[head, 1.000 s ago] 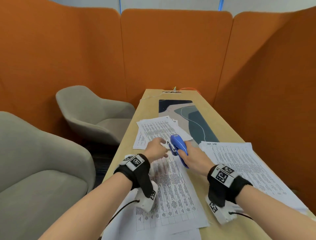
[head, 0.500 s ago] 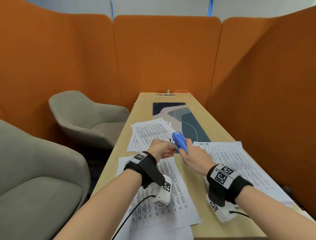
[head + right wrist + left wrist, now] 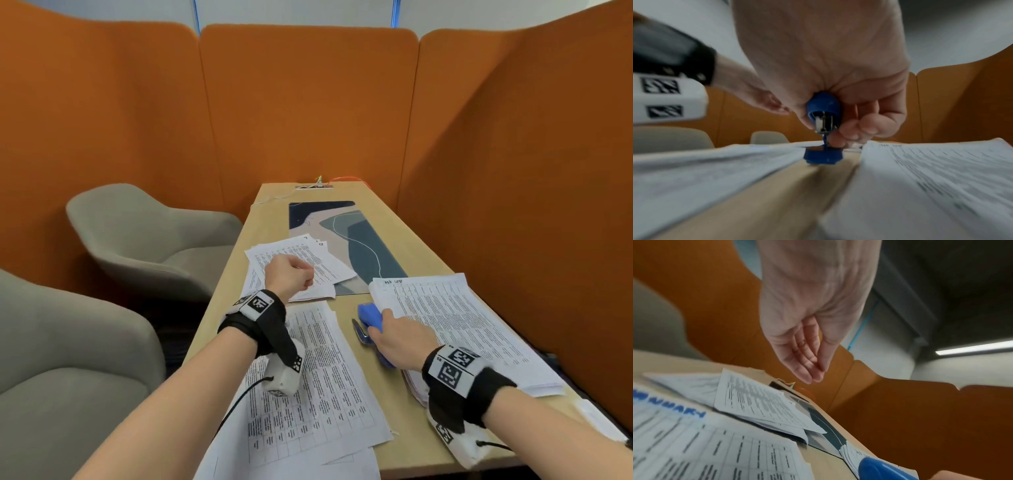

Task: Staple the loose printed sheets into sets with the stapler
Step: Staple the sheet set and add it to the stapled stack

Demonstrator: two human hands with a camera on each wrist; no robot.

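I keep my right hand (image 3: 399, 337) wrapped round the blue plastic stapler (image 3: 369, 317), its base on the bare strip of the pale wooden table (image 3: 346, 310), touching the near-left corner of the thick stack of printed sheets (image 3: 462, 318); I judge that keeps it ready for the next set. My left hand (image 3: 289, 275) hovers over the fanned stapled sets (image 3: 308, 257) left of that stack, fingertips together, apparently holding nothing. Handwriting on the stack's top corner is illegible.
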